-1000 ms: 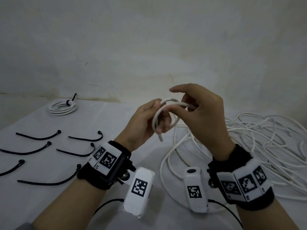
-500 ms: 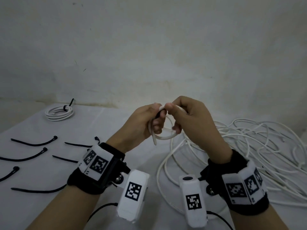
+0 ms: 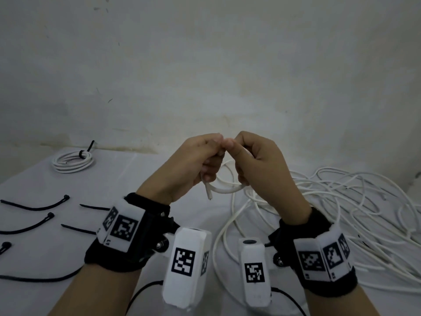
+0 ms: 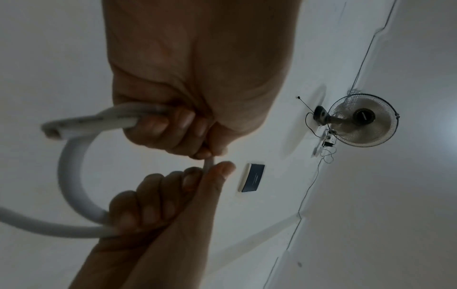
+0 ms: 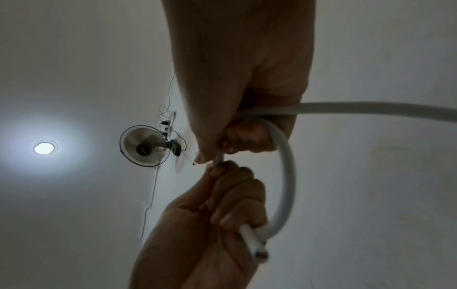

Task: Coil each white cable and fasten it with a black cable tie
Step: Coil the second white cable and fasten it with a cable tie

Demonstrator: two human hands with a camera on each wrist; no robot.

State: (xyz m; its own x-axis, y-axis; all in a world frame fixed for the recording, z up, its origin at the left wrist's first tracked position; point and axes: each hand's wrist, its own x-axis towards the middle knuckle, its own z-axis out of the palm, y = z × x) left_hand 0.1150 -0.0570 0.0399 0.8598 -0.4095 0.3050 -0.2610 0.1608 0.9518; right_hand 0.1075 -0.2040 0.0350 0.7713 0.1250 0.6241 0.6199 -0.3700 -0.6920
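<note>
the left hand (image 3: 182, 165) and right hand (image 3: 257, 165) have come together since a second ago, thumbs now touching, each grip curled tight round the white cable (image 3: 224, 189). the first loop has closed into a small ring hanging between them over the bench's middle, its cut end poking down. coiling has only begun, i judge: the loose pile (image 3: 341, 215) fills the right side. black cable ties (image 3: 34, 207) lie along the left edge; one finished coil (image 3: 73, 161) sits at the far left corner. no readable writing.

White table (image 3: 127, 179) — loose cable tangle (image 3: 341, 213), tied coil (image 3: 73, 161), black ties (image 3: 34, 207) lying on it.
</note>
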